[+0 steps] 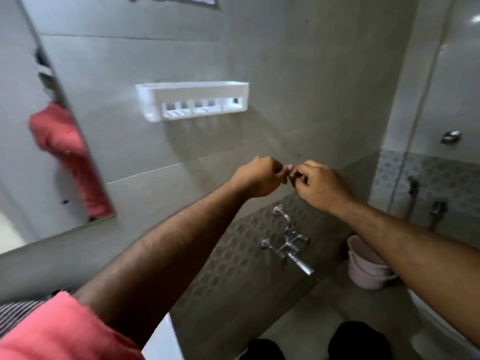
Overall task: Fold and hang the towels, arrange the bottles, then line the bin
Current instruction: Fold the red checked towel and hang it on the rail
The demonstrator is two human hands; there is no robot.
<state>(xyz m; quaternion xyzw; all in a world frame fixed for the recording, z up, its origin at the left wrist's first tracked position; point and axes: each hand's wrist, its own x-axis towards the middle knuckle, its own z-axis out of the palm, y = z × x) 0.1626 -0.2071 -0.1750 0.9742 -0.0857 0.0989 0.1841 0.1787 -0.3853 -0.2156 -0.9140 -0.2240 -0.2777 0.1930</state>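
Towel: a pink towel [65, 331] lies draped at the person's left shoulder or upper arm, lower left of the head view, well behind both hands.
Left hand [255, 179]: fingers curled, tips meeting the right hand's; what they pinch, if anything, I cannot tell.
Right hand [320, 187]: curled the same way, fingertips touching the left's, in front of the grey wall.
Nearer arm: the left, which the towel rests against.
Shelf: a white wall shelf [192, 100] above the hands appears to hold no bottles.
Around: mirror [39, 141] left, tap [288, 242] below, pale bucket [363, 266] lower right.
Writing: none readable.
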